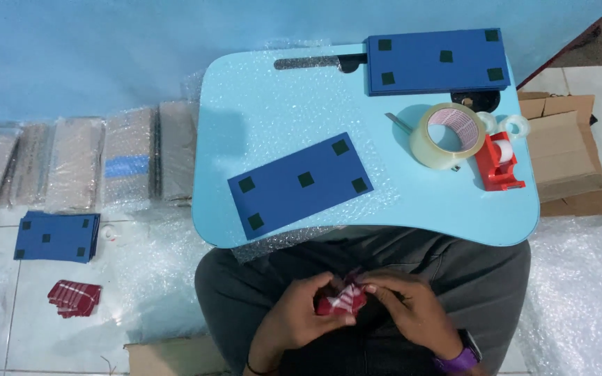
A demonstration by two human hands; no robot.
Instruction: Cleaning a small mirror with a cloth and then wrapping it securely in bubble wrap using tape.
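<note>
1. Both hands, left hand and right hand, grip a small red-and-white striped cloth over the lap, fingers closed on it.
2. This looks like unfolding; next comes spreading it toward the blue card on the surface.

Red-and-white striped cloth mostly buried under left hand and right hand, so shape impossible to call. Forearms chopped off at near edge. Scissors far right half hidden behind tape roll.

Blue wall, white tiled floor, light-blue lap table
</note>
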